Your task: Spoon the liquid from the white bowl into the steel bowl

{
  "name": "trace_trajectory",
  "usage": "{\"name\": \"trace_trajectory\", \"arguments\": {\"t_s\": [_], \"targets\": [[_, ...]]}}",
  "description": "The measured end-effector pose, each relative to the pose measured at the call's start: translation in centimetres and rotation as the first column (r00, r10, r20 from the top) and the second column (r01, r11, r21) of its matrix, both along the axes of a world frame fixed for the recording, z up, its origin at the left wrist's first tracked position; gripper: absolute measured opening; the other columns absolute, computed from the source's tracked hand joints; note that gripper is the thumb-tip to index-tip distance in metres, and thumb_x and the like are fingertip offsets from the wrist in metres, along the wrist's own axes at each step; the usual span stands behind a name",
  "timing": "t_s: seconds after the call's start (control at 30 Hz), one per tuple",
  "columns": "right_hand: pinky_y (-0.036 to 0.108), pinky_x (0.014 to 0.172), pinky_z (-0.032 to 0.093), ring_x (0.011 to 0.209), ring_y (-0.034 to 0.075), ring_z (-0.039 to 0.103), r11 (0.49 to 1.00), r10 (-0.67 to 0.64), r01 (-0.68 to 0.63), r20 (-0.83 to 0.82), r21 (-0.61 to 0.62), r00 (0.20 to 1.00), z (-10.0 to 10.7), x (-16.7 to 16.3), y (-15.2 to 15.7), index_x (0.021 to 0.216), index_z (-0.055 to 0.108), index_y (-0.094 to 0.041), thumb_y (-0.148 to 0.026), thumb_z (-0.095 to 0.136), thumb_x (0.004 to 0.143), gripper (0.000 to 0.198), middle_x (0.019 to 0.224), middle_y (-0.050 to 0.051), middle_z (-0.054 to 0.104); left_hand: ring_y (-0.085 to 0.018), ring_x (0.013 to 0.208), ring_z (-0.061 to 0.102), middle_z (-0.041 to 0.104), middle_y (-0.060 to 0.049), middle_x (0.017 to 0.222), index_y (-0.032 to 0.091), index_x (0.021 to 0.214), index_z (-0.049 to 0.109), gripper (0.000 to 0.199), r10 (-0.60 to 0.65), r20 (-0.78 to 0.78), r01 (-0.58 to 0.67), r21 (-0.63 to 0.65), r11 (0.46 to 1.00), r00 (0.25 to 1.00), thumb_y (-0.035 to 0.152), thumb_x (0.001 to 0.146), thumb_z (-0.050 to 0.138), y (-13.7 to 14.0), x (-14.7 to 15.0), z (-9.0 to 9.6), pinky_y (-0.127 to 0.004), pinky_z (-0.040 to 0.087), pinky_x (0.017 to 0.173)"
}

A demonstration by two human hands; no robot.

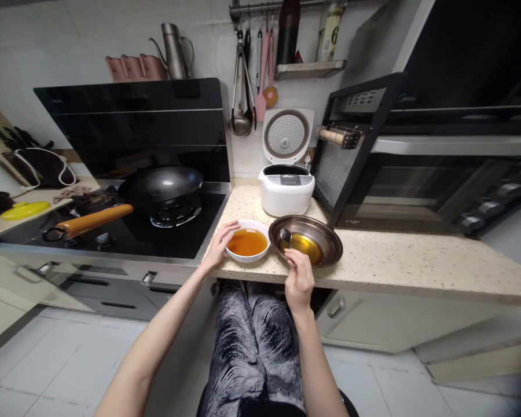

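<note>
A white bowl [265,229] of amber-brown liquid [247,243] stands near the counter's front edge. My left hand [220,242] holds its left rim, with the fingers along the upper side. Just to the right is a wide metal bowl [333,246] with a pool of yellow, oily-looking liquid [306,248] in it. My right hand [300,276] is closed on the handle of a metal spoon [286,236]. The spoon's head is over the left part of the metal bowl. Most of the handle is hidden by my fingers.
Behind the bowls stands a white rice cooker [287,194] with its lid up. A wok [162,185] with a wooden handle [95,221] sits on the stove at left. An oven [417,191] in a black rack [336,197] is at right. Utensils [242,87] hang above.
</note>
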State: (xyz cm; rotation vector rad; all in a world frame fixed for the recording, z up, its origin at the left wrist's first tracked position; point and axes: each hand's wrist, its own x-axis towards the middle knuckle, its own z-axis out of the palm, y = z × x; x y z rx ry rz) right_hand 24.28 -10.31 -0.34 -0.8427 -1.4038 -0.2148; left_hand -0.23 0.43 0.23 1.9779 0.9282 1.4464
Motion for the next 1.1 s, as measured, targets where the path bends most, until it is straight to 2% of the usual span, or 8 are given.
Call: {"name": "trace_trajectory", "arguments": {"t_s": [0.17, 0.33, 0.5, 0.63, 0.87, 1.1], "targets": [[0.038, 0.086, 0.059, 0.095, 0.020, 0.072, 1.000, -0.013, 0.015, -0.088, 0.020, 0.996, 0.3, -0.6, -0.4, 0.106, 0.067, -0.023, -0.014, 0.051, 0.100, 0.020, 0.099, 0.007, 0.073, -0.029, 0.140, 0.053, 0.063, -0.011, 0.143, 0.021, 0.119, 0.075, 0.035, 0.002, -0.006, -0.002, -0.002, 1.000, 1.000, 0.039, 0.102, 0.050, 0.0, 0.0, 0.0, -0.051, 0.032, 0.125], [0.038, 0.085, 0.060, 0.094, 0.020, 0.073, 0.997, 0.059, -0.055, -0.078, 0.056, 0.995, 0.4, -1.9, -0.7, 0.108, 0.067, -0.023, -0.012, 0.051, 0.099, 0.022, 0.100, 0.007, 0.074, -0.029, 0.140, 0.053, 0.063, -0.011, 0.143, 0.021, 0.119, 0.075, 0.035, 0.001, -0.003, -0.001, -0.003, 1.000, 1.000, 0.040, 0.101, 0.051, 0.1, 0.0, -0.1, -0.052, 0.032, 0.125], [0.036, 0.081, 0.061, 0.093, 0.020, 0.073, 0.987, 0.159, -0.159, 0.022, 0.005, 0.987, 0.3, -3.6, -0.5, 0.106, 0.068, -0.023, -0.012, 0.049, 0.100, 0.022, 0.098, 0.008, 0.075, -0.028, 0.140, 0.053, 0.063, -0.010, 0.143, 0.021, 0.120, 0.075, 0.035, 0.016, 0.001, -0.016, -0.011, 1.000, 1.000, 0.039, 0.101, 0.051, 0.1, 0.0, -0.2, -0.051, 0.032, 0.126], [0.032, 0.080, 0.061, 0.092, 0.018, 0.072, 0.978, 0.206, -0.204, 0.042, -0.045, 0.978, 0.3, -4.5, -0.1, 0.106, 0.068, -0.022, -0.010, 0.049, 0.100, 0.023, 0.097, 0.007, 0.074, -0.028, 0.141, 0.053, 0.063, -0.010, 0.144, 0.021, 0.121, 0.074, 0.034, 0.013, 0.004, -0.013, -0.017, 1.000, 1.000, 0.037, 0.101, 0.051, -0.1, 0.1, -0.1, -0.050, 0.031, 0.126], [0.033, 0.085, 0.060, 0.094, 0.018, 0.072, 0.968, 0.213, -0.219, -0.062, -0.122, 0.975, -0.1, -4.9, 0.8, 0.104, 0.069, -0.022, -0.016, 0.048, 0.102, 0.021, 0.096, 0.007, 0.074, -0.028, 0.141, 0.053, 0.063, -0.010, 0.144, 0.022, 0.121, 0.074, 0.034, 0.005, 0.003, -0.005, -0.015, 1.000, 1.000, 0.036, 0.102, 0.050, -0.1, 0.1, -0.1, -0.051, 0.032, 0.126], [0.032, 0.084, 0.058, 0.092, 0.018, 0.071, 0.955, 0.217, -0.240, -0.144, -0.172, 0.966, -0.1, -5.2, 1.0, 0.099, 0.068, -0.021, -0.020, 0.049, 0.103, 0.020, 0.094, 0.006, 0.073, -0.028, 0.141, 0.053, 0.062, -0.011, 0.144, 0.021, 0.121, 0.074, 0.035, 0.002, 0.010, -0.002, -0.011, 1.000, 1.000, 0.038, 0.102, 0.051, 0.0, 0.1, -0.2, -0.051, 0.032, 0.126]]}}
